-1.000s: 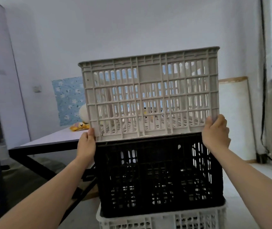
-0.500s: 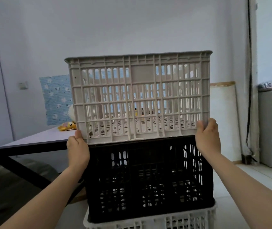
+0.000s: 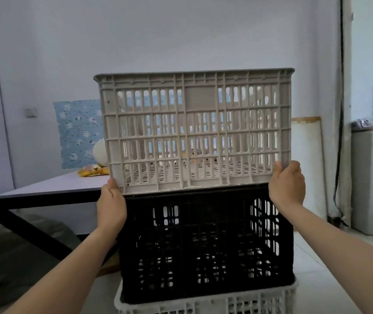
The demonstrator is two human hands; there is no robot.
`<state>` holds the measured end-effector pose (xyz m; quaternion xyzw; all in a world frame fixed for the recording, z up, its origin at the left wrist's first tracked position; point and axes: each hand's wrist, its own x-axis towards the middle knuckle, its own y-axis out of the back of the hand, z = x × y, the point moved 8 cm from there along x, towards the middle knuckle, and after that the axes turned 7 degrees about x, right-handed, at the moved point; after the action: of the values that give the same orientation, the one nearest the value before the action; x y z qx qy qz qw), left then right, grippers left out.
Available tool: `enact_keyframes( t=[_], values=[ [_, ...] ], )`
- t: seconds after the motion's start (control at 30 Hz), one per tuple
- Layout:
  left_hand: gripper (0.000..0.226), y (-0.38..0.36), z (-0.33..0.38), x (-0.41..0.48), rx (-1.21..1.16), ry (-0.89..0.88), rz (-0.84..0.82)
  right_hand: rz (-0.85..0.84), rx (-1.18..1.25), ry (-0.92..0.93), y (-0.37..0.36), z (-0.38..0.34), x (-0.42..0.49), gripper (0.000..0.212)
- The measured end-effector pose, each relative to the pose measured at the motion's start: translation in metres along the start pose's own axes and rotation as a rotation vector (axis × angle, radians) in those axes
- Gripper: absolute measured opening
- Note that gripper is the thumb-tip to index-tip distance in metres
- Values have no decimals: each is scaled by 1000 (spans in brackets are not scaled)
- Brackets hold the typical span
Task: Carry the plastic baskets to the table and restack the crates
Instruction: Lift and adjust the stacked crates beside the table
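Both hands, left (image 3: pixel 111 206) and right (image 3: pixel 287 185), grasp the grey crate (image 3: pixel 194 132) at its bottom corners, fingers clenched, so it keeps level. It sits on the black crate (image 3: pixel 205 245), beside the counter (image 3: pixel 51 189).

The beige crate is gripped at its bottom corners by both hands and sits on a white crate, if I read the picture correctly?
Not quite: in the head view the beige crate, gripped by the left hand and right hand, sits on a black crate; the white crate is below that.
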<state>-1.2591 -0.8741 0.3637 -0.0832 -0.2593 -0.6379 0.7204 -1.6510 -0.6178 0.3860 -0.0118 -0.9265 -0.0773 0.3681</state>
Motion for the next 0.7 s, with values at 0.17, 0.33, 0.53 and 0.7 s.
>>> enact_keyframes(
  t=[0.17,0.33,0.53,0.7],
  values=[
    [49,-1,1,-2,18,-19,-26,75,90,0,1,2,5,51],
    [36,-5,1,0,137,-109,-65,125,283,-102,-4,18,2,45],
    [33,-11,2,0,210,-172,-72,192,353,-128,3,23,2,42],
    [45,-9,0,8,252,-146,-69,172,344,-127,3,21,1,42]
  ],
)
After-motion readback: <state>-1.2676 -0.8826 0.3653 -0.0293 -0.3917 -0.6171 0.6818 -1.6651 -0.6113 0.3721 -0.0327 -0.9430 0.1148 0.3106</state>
